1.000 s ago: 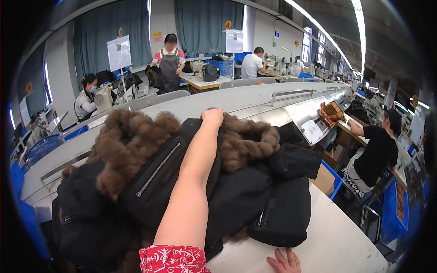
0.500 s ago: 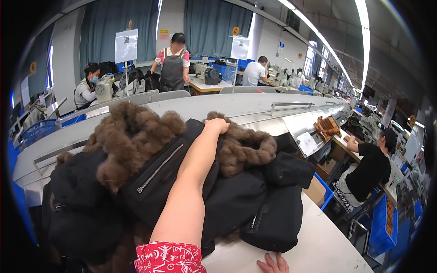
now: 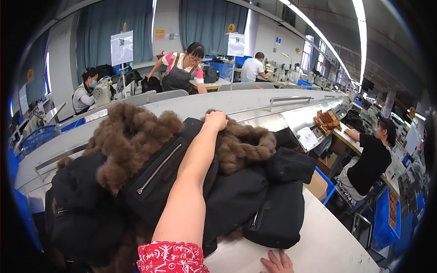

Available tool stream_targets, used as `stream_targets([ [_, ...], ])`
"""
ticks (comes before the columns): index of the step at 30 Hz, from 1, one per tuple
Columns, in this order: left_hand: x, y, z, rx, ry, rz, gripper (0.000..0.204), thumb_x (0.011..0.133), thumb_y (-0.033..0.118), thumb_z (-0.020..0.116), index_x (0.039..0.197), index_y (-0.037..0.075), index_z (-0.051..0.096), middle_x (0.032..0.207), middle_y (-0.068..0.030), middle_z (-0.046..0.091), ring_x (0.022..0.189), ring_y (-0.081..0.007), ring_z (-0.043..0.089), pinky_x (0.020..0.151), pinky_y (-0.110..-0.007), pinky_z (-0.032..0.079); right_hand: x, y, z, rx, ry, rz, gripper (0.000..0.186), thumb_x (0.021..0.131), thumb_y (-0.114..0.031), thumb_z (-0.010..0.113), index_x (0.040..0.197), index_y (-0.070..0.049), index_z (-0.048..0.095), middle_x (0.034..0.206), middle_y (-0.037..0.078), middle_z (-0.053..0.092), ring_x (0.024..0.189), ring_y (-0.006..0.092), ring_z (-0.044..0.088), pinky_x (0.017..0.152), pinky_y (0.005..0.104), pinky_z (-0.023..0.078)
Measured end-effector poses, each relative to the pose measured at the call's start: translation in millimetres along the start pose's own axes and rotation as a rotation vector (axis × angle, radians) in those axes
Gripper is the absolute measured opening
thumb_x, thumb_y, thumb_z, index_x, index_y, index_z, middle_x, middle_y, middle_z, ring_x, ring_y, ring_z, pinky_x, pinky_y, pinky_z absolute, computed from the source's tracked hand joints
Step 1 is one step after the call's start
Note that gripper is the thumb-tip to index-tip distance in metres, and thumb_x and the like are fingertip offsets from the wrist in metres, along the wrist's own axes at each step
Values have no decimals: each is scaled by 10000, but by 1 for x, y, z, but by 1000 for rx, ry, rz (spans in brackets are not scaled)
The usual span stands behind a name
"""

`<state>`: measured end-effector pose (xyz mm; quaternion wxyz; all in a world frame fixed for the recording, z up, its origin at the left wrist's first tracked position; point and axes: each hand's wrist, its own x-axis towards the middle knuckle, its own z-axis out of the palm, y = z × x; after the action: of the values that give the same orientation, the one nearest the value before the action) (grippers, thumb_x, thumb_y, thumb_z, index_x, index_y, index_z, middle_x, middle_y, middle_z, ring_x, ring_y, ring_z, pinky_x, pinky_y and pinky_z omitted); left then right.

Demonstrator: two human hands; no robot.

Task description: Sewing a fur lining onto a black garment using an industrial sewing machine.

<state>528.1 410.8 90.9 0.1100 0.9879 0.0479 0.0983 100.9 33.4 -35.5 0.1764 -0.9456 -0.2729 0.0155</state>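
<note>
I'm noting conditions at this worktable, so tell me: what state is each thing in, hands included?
Left hand: closed on the heap's upper edge
Right hand: open, fingers spread on the white table
Black garments: heaped, unfolded
Brown fur: fluffy, bunched
Long zipper: appears closed
Short zipper: cannot tell
Ceiling lights: lit
Blue bin at right: open-topped, holding brown pieces

Over by the blue-grey curtains, a co-worker in an apron leans forward; to the right another, in black, sits near a blue crate. Strip lights glow above us.
</note>
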Motion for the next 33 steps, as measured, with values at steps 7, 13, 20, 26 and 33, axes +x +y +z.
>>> stream_targets([
  [7, 10, -14, 3, 103, 68, 149, 246, 849, 229, 614, 984, 45, 707, 1054, -190, 682, 1027, -334, 643, 889, -441, 504, 8, -3, 6, -5, 0, -1, 533, 942, -321, 523, 1412, -87, 428, 1551, 159, 261, 1447, 398, 133, 1150, 547, 157],
  [13, -11, 26, -43, 238, 67, 216, 245, 799, 239, 662, 975, 84, 733, 1057, -164, 689, 1011, -322, 651, 864, -424, 521, 9, -3, 2, 2, 2, 11, 543, 938, -344, 523, 1408, -87, 432, 1539, 162, 283, 1441, 401, 150, 1152, 537, 168],
  [20, -50, 89, -74, 337, -104, 333, 291, 759, 273, 702, 983, 90, 731, 1032, -152, 698, 998, -325, 654, 837, -431, 527, 11, 13, 18, -9, 96, -56, 560, 917, -367, 540, 1394, -88, 448, 1523, 163, 312, 1420, 412, 185, 1146, 533, 176],
  [26, -109, 148, -44, 378, -174, 779, 280, 743, 253, 701, 950, 67, 737, 998, -137, 712, 974, -302, 672, 797, -430, 539, 20, 25, 23, 17, 24, -86, 674, 947, -595, 388, 1449, -147, 378, 1535, 172, 274, 1430, 446, 149, 1153, 541, 122],
  [33, -251, 196, -20, 564, -80, 1253, 349, 799, 395, 683, 916, 68, 709, 861, -117, 697, 903, -306, 668, 728, -416, 498, 29, 34, 34, -78, 70, -140, 711, 945, -625, 332, 1477, -154, 322, 1553, 129, 257, 1427, 426, 164, 1159, 525, 129],
])
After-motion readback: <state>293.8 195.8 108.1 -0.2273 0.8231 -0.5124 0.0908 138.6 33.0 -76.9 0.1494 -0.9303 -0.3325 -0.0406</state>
